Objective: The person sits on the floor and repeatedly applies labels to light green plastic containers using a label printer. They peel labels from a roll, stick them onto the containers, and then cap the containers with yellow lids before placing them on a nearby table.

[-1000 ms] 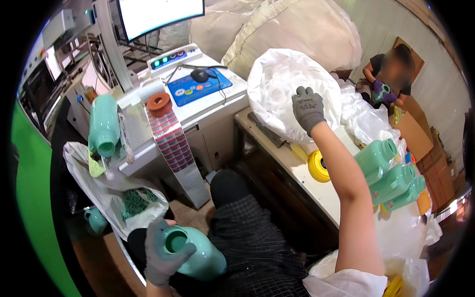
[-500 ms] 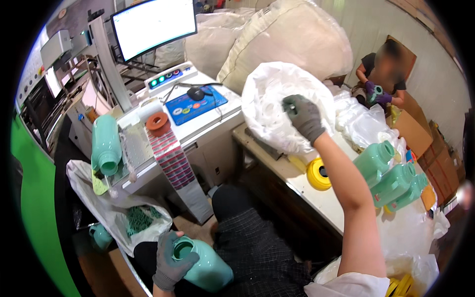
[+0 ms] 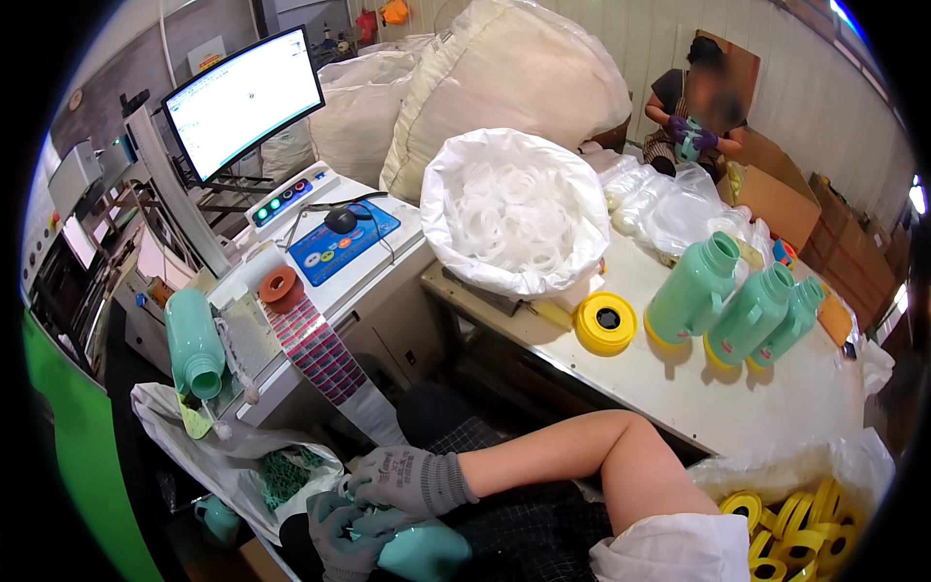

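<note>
A mint-green plastic bottle body (image 3: 425, 553) lies tilted across my lap. My left hand (image 3: 344, 533), in a grey glove, is wrapped round its neck end. Over the bottle's mouth sits my right hand (image 3: 407, 480), also gloved in grey, with its fingers curled down close to the left hand. Whatever the right fingers pinch is hidden, and so is the mouth itself. Ahead on the table, a white bag (image 3: 441, 228) is filled with translucent plastic rings (image 3: 514, 209).
Three mint-green bottles (image 3: 693, 291) with yellow bases stand on the white table (image 3: 630, 398), near a yellow ring-shaped part (image 3: 606, 323). Yellow parts (image 3: 800, 543) fill a bag at lower right. A label strip (image 3: 325, 359) hangs at left below a monitor (image 3: 242, 102). A co-worker (image 3: 693, 107) sits far right.
My right hand has come out of the bag of rings and down to the bottle's mouth. The left hand still holds the bottle. The view has shifted somewhat.
</note>
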Action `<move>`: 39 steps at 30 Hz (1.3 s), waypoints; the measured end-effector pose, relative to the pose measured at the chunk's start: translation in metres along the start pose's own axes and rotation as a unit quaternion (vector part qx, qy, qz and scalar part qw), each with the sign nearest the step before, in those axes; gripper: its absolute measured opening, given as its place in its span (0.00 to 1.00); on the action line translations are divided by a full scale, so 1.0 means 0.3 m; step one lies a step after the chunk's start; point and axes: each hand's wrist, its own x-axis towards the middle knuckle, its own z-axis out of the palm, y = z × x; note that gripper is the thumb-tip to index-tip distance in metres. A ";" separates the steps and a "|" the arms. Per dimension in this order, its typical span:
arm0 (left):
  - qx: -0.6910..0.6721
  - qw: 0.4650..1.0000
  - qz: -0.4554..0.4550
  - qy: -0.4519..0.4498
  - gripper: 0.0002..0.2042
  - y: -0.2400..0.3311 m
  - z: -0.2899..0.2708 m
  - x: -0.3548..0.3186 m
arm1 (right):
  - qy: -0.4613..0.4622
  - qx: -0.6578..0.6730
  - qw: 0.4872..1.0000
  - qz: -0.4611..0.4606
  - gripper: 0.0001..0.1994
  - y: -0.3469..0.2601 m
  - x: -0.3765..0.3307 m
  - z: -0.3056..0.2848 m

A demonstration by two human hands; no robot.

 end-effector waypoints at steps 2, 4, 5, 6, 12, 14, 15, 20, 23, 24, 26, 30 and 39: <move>-0.048 0.999 -0.021 0.000 0.14 -0.055 0.034 -0.002 | -0.043 -0.020 0.998 -0.036 0.26 0.008 -0.030 -0.024; -0.029 0.998 -0.063 -0.011 0.13 0.008 0.021 0.019 | -0.079 -0.010 0.997 -0.009 0.28 -0.041 -0.021 -0.066; -0.017 0.996 -0.085 -0.016 0.13 0.033 0.011 0.023 | -0.095 -0.002 0.995 0.003 0.29 -0.064 -0.009 -0.080; 0.003 0.999 -0.049 -0.021 0.12 0.031 0.012 0.026 | -0.138 0.030 0.989 0.042 0.29 -0.069 0.001 -0.088; 0.125 0.988 0.092 -0.023 0.12 0.100 -0.045 0.075 | -0.130 0.065 0.983 0.110 0.29 -0.101 -0.013 -0.026; 0.174 0.976 0.126 -0.043 0.18 0.119 -0.102 0.085 | -0.084 0.042 0.990 0.105 0.28 -0.123 -0.034 0.011; 0.164 0.979 0.118 0.005 0.14 0.102 -0.079 0.070 | 0.007 -0.010 0.999 0.053 0.25 -0.133 -0.047 0.036; 0.219 0.964 -0.008 -0.152 0.16 0.005 -0.141 0.083 | -0.083 -0.033 0.994 0.058 0.22 -0.118 -0.013 0.076; 0.258 0.945 -0.011 -0.200 0.14 -0.004 -0.153 0.123 | -0.079 -0.035 0.995 0.053 0.21 -0.123 -0.016 0.090; 0.268 0.929 -0.006 -0.257 0.17 0.034 -0.184 0.193 | -0.059 -0.032 0.996 0.053 0.21 -0.122 -0.026 0.096; 0.232 0.915 -0.014 -0.330 0.18 0.038 -0.196 0.244 | -0.058 -0.029 0.996 0.061 0.21 -0.134 -0.029 0.087; 0.104 0.921 0.015 -0.376 0.14 -0.038 -0.154 0.303 | -0.054 -0.053 0.994 0.074 0.20 -0.133 -0.056 0.056; 0.197 0.940 0.056 -0.274 0.14 0.053 -0.182 0.235 | -0.045 -0.025 0.998 0.046 0.12 -0.198 -0.056 0.000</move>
